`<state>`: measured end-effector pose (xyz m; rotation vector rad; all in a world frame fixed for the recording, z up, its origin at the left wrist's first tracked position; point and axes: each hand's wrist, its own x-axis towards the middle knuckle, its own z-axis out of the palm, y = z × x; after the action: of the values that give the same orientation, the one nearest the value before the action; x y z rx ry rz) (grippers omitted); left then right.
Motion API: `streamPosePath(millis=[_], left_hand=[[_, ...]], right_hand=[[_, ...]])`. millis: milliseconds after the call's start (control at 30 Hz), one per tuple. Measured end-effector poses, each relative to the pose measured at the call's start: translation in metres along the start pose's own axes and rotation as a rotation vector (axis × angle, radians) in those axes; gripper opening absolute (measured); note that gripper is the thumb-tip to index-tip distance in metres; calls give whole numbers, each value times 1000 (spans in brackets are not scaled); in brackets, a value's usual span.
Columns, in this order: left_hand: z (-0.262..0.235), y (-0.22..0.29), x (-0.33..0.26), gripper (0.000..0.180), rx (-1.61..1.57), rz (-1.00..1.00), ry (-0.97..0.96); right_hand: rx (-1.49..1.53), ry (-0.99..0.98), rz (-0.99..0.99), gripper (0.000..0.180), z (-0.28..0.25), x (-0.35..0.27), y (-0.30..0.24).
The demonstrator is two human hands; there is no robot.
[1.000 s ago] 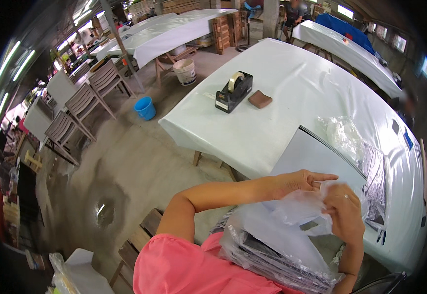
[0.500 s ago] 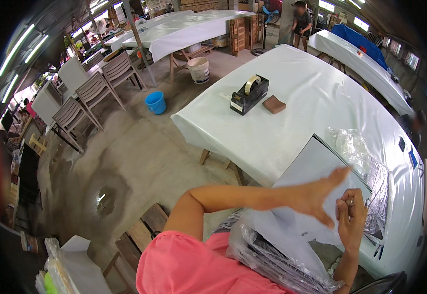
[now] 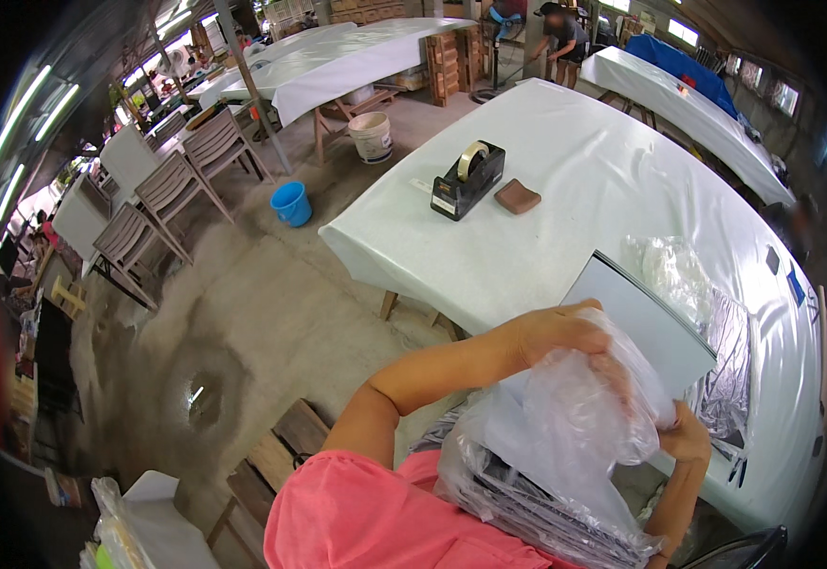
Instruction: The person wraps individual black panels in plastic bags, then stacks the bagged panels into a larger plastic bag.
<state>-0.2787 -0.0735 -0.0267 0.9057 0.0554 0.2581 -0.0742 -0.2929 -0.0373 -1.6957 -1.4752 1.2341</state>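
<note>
Spreading between both hands in the head view, a clear plastic bag (image 3: 575, 408) hangs above the lap, beside a pale flat panel (image 3: 636, 308) with a dark edge. The left hand (image 3: 565, 334) is bent at the bag's upper part, its fingers partly showing through the film (whether they grip it or sit inside it, I cannot tell). The right hand (image 3: 687, 436) has its fingers closed on the bag's right side. Below, a stack of dark plastic-wrapped pieces (image 3: 527, 507) lies against the pink shirt (image 3: 366, 512). The panel lies at the near edge of a white-covered table (image 3: 584, 142), near crumpled clear plastic (image 3: 665, 270) and a silvery sheet (image 3: 728, 365). Farther up the table, a black tape dispenser (image 3: 468, 185) stands just beside a brown block (image 3: 518, 196). On the floor are a blue bucket (image 3: 291, 204) and a whitish bucket (image 3: 372, 137), while a person (image 3: 565, 43) leans over in the background
</note>
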Motion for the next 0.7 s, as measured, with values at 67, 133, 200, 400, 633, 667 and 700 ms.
streamPosePath(millis=[67, 133, 200, 400, 633, 667, 700], left_hand=[[-41, -25, 9, 30, -89, 41, -178], [-62, -37, 14, 44, -184, 78, -365], [-71, -43, 18, 45, -252, 109, -479], [-65, -42, 41, 50, -427, 318, -559], [-43, -45, 52, 56, -549, 453, -621], [-41, -46, 54, 57, -553, 453, -631], [-39, -48, 56, 58, -555, 436, -642]], right_hand=[[314, 424, -169, 7, 7, 8, 11], [853, 490, -421, 12, 4, 16, 7], [991, 800, -476, 17, 0, 20, 25], [467, 573, -79, 32, 21, 25, 57], [574, 309, -375, 36, 3, 0, 41], [754, 479, -471, 37, 0, 1, 43], [910, 642, -554, 38, -3, 3, 46]])
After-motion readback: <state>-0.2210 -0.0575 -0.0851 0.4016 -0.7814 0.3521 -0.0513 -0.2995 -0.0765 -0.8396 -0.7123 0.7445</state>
